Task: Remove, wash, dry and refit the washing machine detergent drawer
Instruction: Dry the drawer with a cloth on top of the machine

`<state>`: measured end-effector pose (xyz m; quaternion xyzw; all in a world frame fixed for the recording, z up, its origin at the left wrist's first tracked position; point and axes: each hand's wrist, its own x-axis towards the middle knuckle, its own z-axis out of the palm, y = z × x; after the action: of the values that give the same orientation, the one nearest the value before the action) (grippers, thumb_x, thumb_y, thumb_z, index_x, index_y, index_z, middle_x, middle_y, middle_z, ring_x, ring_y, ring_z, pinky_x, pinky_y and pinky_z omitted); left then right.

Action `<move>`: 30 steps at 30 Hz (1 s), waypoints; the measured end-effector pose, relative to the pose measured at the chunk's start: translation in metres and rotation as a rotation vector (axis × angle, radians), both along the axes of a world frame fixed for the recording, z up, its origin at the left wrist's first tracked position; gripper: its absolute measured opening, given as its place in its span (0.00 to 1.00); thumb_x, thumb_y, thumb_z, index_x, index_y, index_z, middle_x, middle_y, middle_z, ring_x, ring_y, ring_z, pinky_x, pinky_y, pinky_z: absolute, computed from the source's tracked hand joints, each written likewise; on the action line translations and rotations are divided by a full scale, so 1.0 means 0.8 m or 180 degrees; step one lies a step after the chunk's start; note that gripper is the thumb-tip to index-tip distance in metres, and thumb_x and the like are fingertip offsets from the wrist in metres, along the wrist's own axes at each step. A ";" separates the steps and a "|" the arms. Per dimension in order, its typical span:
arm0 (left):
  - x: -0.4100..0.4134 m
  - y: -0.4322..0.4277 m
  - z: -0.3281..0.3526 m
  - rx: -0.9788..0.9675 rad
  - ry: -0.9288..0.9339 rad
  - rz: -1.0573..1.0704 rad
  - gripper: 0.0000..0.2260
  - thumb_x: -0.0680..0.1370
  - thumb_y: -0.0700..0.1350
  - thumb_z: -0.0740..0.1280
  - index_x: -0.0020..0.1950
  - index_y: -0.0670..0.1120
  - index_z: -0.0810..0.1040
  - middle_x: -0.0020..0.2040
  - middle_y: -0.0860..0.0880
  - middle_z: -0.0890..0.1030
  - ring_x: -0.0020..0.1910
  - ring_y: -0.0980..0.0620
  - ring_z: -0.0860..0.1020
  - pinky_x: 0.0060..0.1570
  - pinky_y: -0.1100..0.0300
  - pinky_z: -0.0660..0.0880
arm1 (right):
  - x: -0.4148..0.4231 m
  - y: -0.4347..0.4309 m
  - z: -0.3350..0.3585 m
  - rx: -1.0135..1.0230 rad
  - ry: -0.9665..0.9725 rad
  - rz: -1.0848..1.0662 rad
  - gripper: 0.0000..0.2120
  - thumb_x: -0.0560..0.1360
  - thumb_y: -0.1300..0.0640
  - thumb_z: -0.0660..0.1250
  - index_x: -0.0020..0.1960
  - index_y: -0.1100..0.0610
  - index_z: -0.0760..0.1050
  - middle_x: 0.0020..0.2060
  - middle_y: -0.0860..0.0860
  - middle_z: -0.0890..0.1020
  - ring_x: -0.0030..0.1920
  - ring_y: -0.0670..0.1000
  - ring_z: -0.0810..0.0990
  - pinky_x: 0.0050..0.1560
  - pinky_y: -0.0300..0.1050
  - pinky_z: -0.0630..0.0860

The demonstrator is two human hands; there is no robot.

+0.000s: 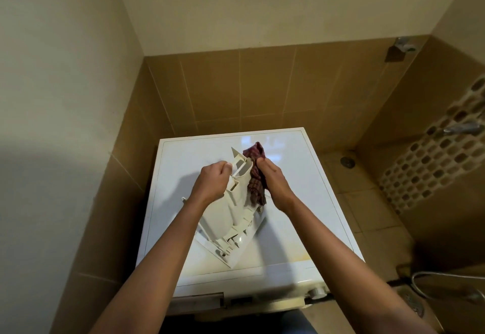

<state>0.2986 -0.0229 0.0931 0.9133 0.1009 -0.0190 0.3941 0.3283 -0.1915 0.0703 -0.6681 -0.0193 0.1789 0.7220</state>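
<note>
From the head camera we look down at a white washing machine [301,202] set in a tiled corner. Its top is a smooth, glossy surface with rounded corners that catches a pale reflection. On it stands the detergent drawer [231,218], a long off-white piece of hard moulded plastic with ribs, channels and a curved shell. It is tilted: its wide front panel rests on the surface near the machine's front edge, and its narrow far end rises to the hands.

The left hand [212,181] has a closed grip on the drawer's raised end from the left, fingers curled round the plastic edge. The right hand [273,178] holds a cloth [256,184], dark red with a checked weave, soft and crumpled. Its grip is closed round the fabric and presses it against the right side of the drawer's upper part. Folds of cloth stick out above the fingers and hang below the palm. The drawer sits between the two hands, touching the left hand and the cloth.

On the machine's front we see a dark rectangular recess [196,298] toward the left and a round silver knob [316,293]. The lower walls carry large tan tiles [249,84], with plain cream paint above. To the right are a band of small oval mosaic tiles [433,155], a round floor drain [347,161] and a metal hose [446,278].
</note>
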 end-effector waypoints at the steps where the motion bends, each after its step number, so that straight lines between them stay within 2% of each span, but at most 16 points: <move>1: 0.000 -0.002 0.000 0.0033 -0.0001 0.0018 0.18 0.83 0.51 0.53 0.45 0.43 0.76 0.38 0.47 0.76 0.38 0.48 0.74 0.36 0.54 0.71 | -0.006 -0.003 -0.007 0.0086 0.0023 -0.0056 0.13 0.81 0.49 0.58 0.57 0.51 0.79 0.49 0.47 0.85 0.50 0.45 0.83 0.43 0.34 0.76; 4: 0.001 -0.007 -0.002 0.0096 0.0037 -0.0088 0.17 0.83 0.50 0.53 0.44 0.44 0.76 0.39 0.47 0.77 0.39 0.47 0.74 0.36 0.56 0.69 | -0.010 -0.010 -0.016 -0.0306 0.0275 0.0046 0.15 0.82 0.46 0.55 0.54 0.49 0.79 0.48 0.44 0.84 0.49 0.43 0.82 0.44 0.35 0.76; 6: -0.001 -0.008 -0.003 0.0108 0.0031 -0.0196 0.17 0.83 0.50 0.54 0.44 0.44 0.76 0.37 0.48 0.77 0.38 0.49 0.74 0.35 0.57 0.67 | -0.002 -0.012 -0.013 -0.0724 0.0439 0.0232 0.18 0.81 0.44 0.54 0.52 0.51 0.79 0.49 0.47 0.83 0.50 0.46 0.80 0.51 0.40 0.75; 7: -0.002 -0.008 -0.003 0.0089 0.0000 -0.0217 0.16 0.83 0.50 0.54 0.44 0.44 0.76 0.36 0.49 0.76 0.37 0.50 0.73 0.34 0.58 0.67 | 0.004 -0.011 -0.009 -0.0783 0.0454 0.0220 0.19 0.80 0.43 0.55 0.51 0.54 0.79 0.49 0.50 0.83 0.49 0.48 0.80 0.51 0.43 0.74; 11: -0.004 -0.006 0.011 0.0130 -0.0362 -0.0234 0.15 0.84 0.51 0.54 0.45 0.47 0.74 0.36 0.51 0.76 0.36 0.53 0.74 0.34 0.58 0.68 | 0.021 -0.004 0.022 -0.0298 0.0020 -0.0121 0.20 0.78 0.46 0.61 0.45 0.65 0.73 0.40 0.55 0.75 0.42 0.48 0.74 0.44 0.44 0.68; 14: 0.000 -0.004 0.018 0.0237 -0.0592 -0.0218 0.14 0.84 0.53 0.53 0.46 0.48 0.73 0.37 0.50 0.76 0.36 0.52 0.74 0.34 0.58 0.68 | 0.020 0.000 0.036 0.0117 -0.0449 -0.0188 0.24 0.76 0.48 0.61 0.44 0.72 0.68 0.40 0.55 0.70 0.42 0.53 0.68 0.43 0.47 0.64; 16: 0.000 -0.003 0.017 0.0201 -0.0692 -0.0140 0.14 0.83 0.53 0.53 0.46 0.49 0.73 0.36 0.51 0.76 0.35 0.52 0.74 0.33 0.57 0.68 | 0.017 -0.001 0.036 0.0065 -0.0595 -0.0157 0.21 0.78 0.49 0.60 0.41 0.69 0.68 0.40 0.55 0.67 0.42 0.53 0.65 0.42 0.46 0.64; 18: -0.003 -0.001 0.011 0.0065 -0.0823 -0.0054 0.14 0.83 0.53 0.54 0.45 0.48 0.74 0.33 0.53 0.75 0.32 0.53 0.73 0.32 0.57 0.68 | 0.020 -0.002 0.033 -0.0205 -0.0535 -0.0102 0.18 0.80 0.49 0.59 0.38 0.62 0.70 0.41 0.55 0.67 0.43 0.53 0.67 0.45 0.45 0.65; 21: -0.011 0.004 0.001 -0.0306 -0.1049 0.0078 0.12 0.83 0.51 0.56 0.42 0.53 0.73 0.33 0.54 0.75 0.32 0.57 0.72 0.31 0.61 0.68 | 0.031 -0.002 0.031 -0.0920 -0.0326 -0.0018 0.16 0.79 0.45 0.59 0.36 0.48 0.74 0.46 0.48 0.71 0.57 0.52 0.70 0.61 0.49 0.67; 23: -0.016 0.007 -0.004 -0.0462 -0.1227 0.0177 0.12 0.83 0.49 0.57 0.41 0.56 0.72 0.33 0.54 0.75 0.32 0.60 0.73 0.31 0.64 0.68 | 0.035 0.000 0.037 -0.1028 -0.0291 -0.0029 0.13 0.79 0.45 0.60 0.39 0.47 0.76 0.49 0.48 0.70 0.62 0.53 0.68 0.67 0.51 0.67; 25: -0.020 0.008 -0.010 -0.0502 -0.1391 0.0229 0.11 0.83 0.50 0.57 0.42 0.54 0.73 0.33 0.52 0.76 0.33 0.58 0.74 0.31 0.61 0.69 | 0.033 0.004 0.047 -0.0973 -0.0453 -0.0042 0.13 0.79 0.48 0.61 0.38 0.49 0.76 0.49 0.49 0.70 0.63 0.56 0.68 0.68 0.54 0.66; 27: -0.023 0.009 -0.016 -0.0445 -0.1637 0.0251 0.16 0.82 0.52 0.56 0.44 0.43 0.75 0.33 0.45 0.76 0.32 0.51 0.74 0.29 0.55 0.69 | 0.023 0.011 0.057 -0.0828 -0.0802 0.0027 0.14 0.80 0.52 0.62 0.36 0.50 0.75 0.44 0.47 0.70 0.60 0.59 0.68 0.66 0.54 0.65; 28: -0.025 0.009 -0.019 -0.0404 -0.1771 0.0274 0.20 0.82 0.54 0.55 0.43 0.40 0.74 0.32 0.43 0.76 0.31 0.49 0.73 0.29 0.54 0.68 | 0.016 0.016 0.061 -0.0732 -0.0984 0.0107 0.15 0.80 0.53 0.62 0.34 0.48 0.74 0.42 0.45 0.69 0.59 0.59 0.67 0.64 0.52 0.65; 30: -0.028 0.010 -0.023 -0.0413 -0.1991 0.0360 0.21 0.81 0.55 0.54 0.41 0.39 0.73 0.31 0.42 0.76 0.31 0.49 0.72 0.28 0.57 0.66 | -0.002 0.022 0.062 -0.0663 -0.1312 0.0291 0.15 0.79 0.50 0.60 0.33 0.43 0.73 0.40 0.39 0.68 0.55 0.53 0.65 0.60 0.42 0.63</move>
<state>0.2765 -0.0149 0.0743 0.8408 0.0241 0.2781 0.4639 0.3267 -0.1739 0.1199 -0.7598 -0.1781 0.0723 0.6211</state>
